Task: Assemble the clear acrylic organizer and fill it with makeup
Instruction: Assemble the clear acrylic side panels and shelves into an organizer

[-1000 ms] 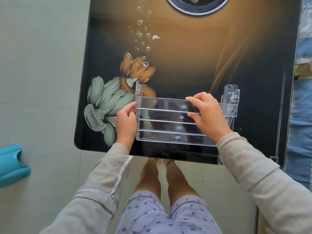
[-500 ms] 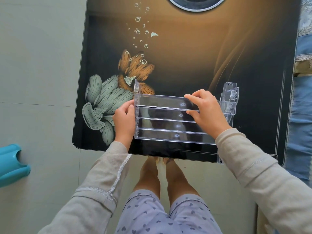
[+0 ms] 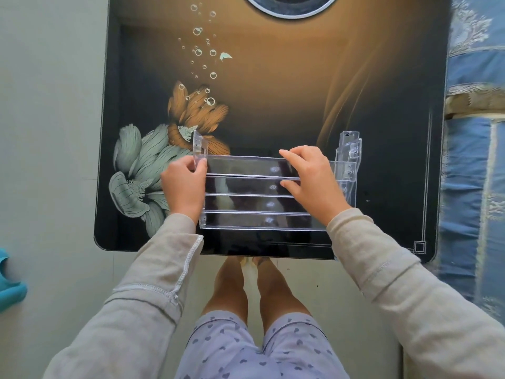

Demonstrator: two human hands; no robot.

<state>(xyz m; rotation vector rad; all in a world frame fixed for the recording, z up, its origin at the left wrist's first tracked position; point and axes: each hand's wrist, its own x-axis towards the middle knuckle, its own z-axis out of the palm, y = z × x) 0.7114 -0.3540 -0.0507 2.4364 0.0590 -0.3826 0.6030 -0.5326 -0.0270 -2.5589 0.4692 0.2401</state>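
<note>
A clear acrylic organizer (image 3: 246, 203) with several stepped tiers stands near the front edge of the dark table (image 3: 300, 91). My left hand (image 3: 183, 184) pinches its upright left side panel (image 3: 198, 144) near the top. My right hand (image 3: 311, 181) grips the top tier strip, with the thumb on its front and the fingers over its back edge. The right side panel (image 3: 351, 151) rises beside that hand. No makeup shows in this view.
The table top carries a printed flower and bubbles pattern. A round dark ring (image 3: 289, 6) sits at its far edge. A blue quilted fabric (image 3: 475, 160) lies to the right, a teal plastic object (image 3: 11, 283) on the floor at left. My knees are below the table's front edge.
My left hand has slid up the left side panel and now pinches it near the top tier. My right hand stays on the top strip. The organizer has barely moved.
</note>
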